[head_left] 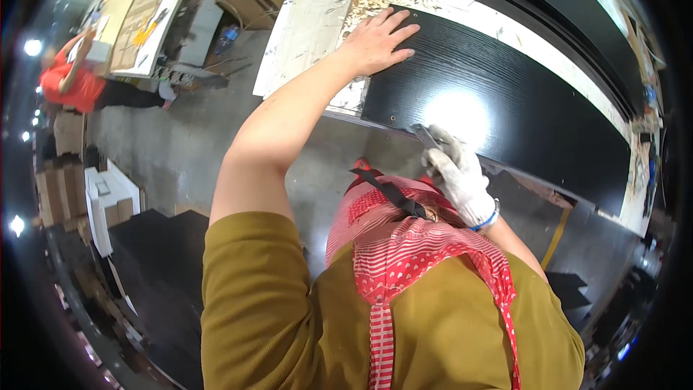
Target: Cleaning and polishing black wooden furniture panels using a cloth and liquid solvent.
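Observation:
A long black wood-grain panel [541,119] lies flat on the worktable, with a bright glare on its surface and small holes near its left end. My bare left hand [375,43] rests on the panel's far left corner, fingers spread out flat. In a white work glove, my right hand [460,177] is closed around a grey utility knife [424,136]. The knife's tip points at the panel's near edge; whether it touches cannot be made out. Part of the knife is hidden by the gloved fingers.
The worktable [307,22] has a stained, paint-marked white top. Beyond the panel lie more long black boards [577,7]. A person in an orange shirt [76,87] stands at another table on the far left. Dark sheets [162,274] and cartons [61,191] are stacked behind me.

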### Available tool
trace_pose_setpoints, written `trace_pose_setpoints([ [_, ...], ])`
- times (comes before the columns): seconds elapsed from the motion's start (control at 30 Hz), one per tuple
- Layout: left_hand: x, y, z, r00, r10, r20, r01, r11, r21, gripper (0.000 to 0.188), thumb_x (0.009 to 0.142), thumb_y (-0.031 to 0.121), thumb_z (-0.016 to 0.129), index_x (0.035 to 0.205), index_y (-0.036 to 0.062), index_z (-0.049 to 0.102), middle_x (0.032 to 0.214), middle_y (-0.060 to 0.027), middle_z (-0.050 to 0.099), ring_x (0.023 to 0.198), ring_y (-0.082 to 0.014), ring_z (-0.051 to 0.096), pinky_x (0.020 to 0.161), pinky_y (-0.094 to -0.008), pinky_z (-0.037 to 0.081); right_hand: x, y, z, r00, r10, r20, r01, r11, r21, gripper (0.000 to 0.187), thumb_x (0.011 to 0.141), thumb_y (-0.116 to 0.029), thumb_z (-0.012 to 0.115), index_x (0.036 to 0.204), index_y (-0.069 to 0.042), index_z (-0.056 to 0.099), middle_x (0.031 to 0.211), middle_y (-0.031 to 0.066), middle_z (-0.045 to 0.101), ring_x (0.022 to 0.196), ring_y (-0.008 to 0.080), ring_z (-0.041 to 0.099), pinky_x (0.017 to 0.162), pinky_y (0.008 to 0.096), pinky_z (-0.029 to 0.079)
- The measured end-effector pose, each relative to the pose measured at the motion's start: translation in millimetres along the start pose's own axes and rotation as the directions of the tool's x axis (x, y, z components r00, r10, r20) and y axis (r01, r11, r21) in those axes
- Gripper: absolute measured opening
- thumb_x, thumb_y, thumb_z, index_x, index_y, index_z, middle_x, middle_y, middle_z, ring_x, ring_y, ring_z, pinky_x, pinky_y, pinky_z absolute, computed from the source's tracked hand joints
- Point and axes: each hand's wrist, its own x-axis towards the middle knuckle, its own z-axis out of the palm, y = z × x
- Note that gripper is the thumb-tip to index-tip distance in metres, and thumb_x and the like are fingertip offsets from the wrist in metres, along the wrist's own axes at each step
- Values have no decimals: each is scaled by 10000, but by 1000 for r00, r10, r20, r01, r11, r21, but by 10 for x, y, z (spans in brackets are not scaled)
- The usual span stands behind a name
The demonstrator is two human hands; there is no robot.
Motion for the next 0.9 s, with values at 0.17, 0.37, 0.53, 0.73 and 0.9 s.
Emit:
trace_pose_setpoints([
  [0.17,14,-36,39,1000,-4,25,5,999,-36,516,950,418,485,1415,204,419,1506,-76,335,1388,-323,298,1075,-534,316,240,58,356,985,-169,-42,158,969,-192,423,951,-139,534,1349,-4,479,1022,84,619,763,109,561,721,255,488],
  [0.37,13,-83,43,997,64,31,-61,992,-109,516,950,392,481,1408,163,418,1505,-60,340,1395,-316,291,1085,-529,303,341,53,698,935,-349,-56,273,813,-514,384,940,-97,554,1314,-18,515,1264,146,595,1059,224,618,924,297,471],
  [0.53,-1,-95,143,999,32,-18,-35,969,-243,485,932,373,500,1374,178,465,1491,-72,363,1393,-328,290,1077,-535,300,307,85,873,956,-246,-158,129,840,-527,393,928,-76,569,1314,-25,521,1301,153,580,1162,246,592,974,319,452],
  [0.73,41,-99,178,997,29,-76,-48,962,-268,468,921,350,505,1363,198,478,1480,-77,379,1380,-329,305,1068,-538,290,287,47,1178,925,-57,-377,-47,964,-261,418,927,-58,570,1341,-44,517,1296,141,592,1139,225,603,967,298,449],
  [0.9,39,-86,186,998,29,-61,-45,958,-282,466,918,346,505,1361,200,481,1482,-80,372,1385,-327,296,1073,-534,287,317,242,1165,901,-213,-377,79,937,-341,395,930,-56,567,1324,-40,541,1320,142,579,1216,212,551,1012,286,415],
])
